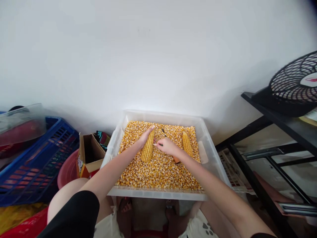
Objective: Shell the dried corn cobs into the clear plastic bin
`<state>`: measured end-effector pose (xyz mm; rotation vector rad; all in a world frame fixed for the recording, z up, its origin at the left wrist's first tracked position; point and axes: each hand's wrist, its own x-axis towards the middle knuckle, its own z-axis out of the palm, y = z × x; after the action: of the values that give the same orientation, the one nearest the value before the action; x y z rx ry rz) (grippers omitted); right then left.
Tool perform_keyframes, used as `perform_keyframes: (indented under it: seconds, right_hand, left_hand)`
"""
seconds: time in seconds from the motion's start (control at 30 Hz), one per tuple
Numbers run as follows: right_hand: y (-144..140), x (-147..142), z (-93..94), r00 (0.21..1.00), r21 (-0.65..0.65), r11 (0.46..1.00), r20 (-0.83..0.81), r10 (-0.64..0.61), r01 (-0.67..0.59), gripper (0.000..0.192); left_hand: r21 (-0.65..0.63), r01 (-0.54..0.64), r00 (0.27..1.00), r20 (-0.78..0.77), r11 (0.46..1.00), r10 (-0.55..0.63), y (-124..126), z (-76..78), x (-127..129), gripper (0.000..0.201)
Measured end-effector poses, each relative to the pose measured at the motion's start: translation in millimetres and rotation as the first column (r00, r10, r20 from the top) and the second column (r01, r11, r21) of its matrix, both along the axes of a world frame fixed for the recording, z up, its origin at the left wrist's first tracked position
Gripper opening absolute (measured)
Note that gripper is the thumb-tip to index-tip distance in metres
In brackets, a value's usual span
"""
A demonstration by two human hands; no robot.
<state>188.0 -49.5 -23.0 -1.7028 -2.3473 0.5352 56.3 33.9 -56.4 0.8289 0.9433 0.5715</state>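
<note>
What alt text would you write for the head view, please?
Two hands work over a clear plastic bin full of loose corn kernels: the left hand holds a corn cob, the right hand a thin dark tool. A second cob lies beside.

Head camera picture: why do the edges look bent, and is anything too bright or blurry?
Head view: wide lens bows the black metal shelf and blue plastic crate at the edges; the white wall glares brightest above the clear plastic bin; hands and the yellow corn cob stay sharp, shadows soft.
</note>
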Motion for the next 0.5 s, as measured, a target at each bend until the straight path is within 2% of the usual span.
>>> perform_keyframes:
  seconds: [0.1, 0.17, 0.27, 0.43, 0.5]
  right_hand:
    - [-9, -10, -0.5, 0.988, 0.07, 0.993, 0.113, -0.107, 0.099, 0.032]
    - [-10, -13, 0.2, 0.981, 0.068, 0.988, 0.128, -0.149, 0.141, 0.033]
    - [-5, -9, 3.1, 0.996, -0.012, 0.997, 0.044, -0.071, 0.072, 0.037]
    - [-2, -1, -0.7, 0.997, 0.059, 0.995, -0.028, -0.074, 0.076, 0.034]
    - [-2, 2, -4.5, 0.992, 0.033, 0.997, -0.104, -0.066, 0.07, 0.035]
  left_hand:
    - [-0.027, 0.005, 1.0, -0.007, 1.0, -0.005, -2, 2.9, 0, 0.043]
    - [-0.021, -0.005, 1.0, -0.013, 1.0, 0.005, -2, 2.3, 1, 0.044]
    - [-0.007, -0.013, 1.0, -0.024, 1.0, 0.013, -1, 0.9, 2, 0.045]
    - [-0.036, -0.001, 1.0, -0.023, 0.999, 0.0, -1, 0.4, 2, 0.046]
    - [-0.021, -0.001, 1.0, -0.019, 1.0, 0.001, 0, -0.7, 2, 0.045]
